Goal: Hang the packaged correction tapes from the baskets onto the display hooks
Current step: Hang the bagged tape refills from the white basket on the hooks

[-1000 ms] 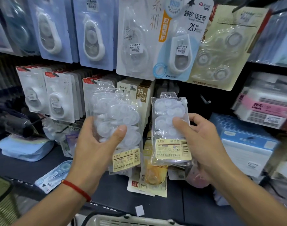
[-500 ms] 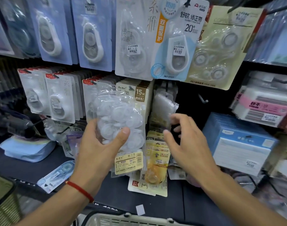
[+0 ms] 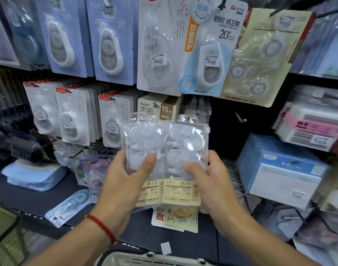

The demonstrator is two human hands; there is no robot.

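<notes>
The left hand has its thumb laid flat across the front of a clear plastic bag of white correction tapes with a yellow label card at its foot, the remaining fingers curled out of sight behind it, so the bag is pinched between thumb and hidden fingers; the right hand does the same with a second clear bag of the same white tapes and yellow card, its thumb pressed on the lower front face and its fingertips wrapped round the bag's edge at 3 o'clock; whether either bundle is one bag or several stacked I cannot tell. The two bags stand upright and touch edge to edge, their tops rising toward 12 o'clock above both thumbs and their label cards hanging below the palms toward 6 o'clock. Neither bag is on a peg yet; a bare black display hook juts out at about 2 o'clock from the bags, near but apart from them, and I judge it a likely place for them. Carded tapes already fill the pegs at 10 and 12 o'clock, so some stocking looks done; the rim of a white plastic basket shows at 6 o'clock, its contents hidden, so how much is left cannot be read.
</notes>
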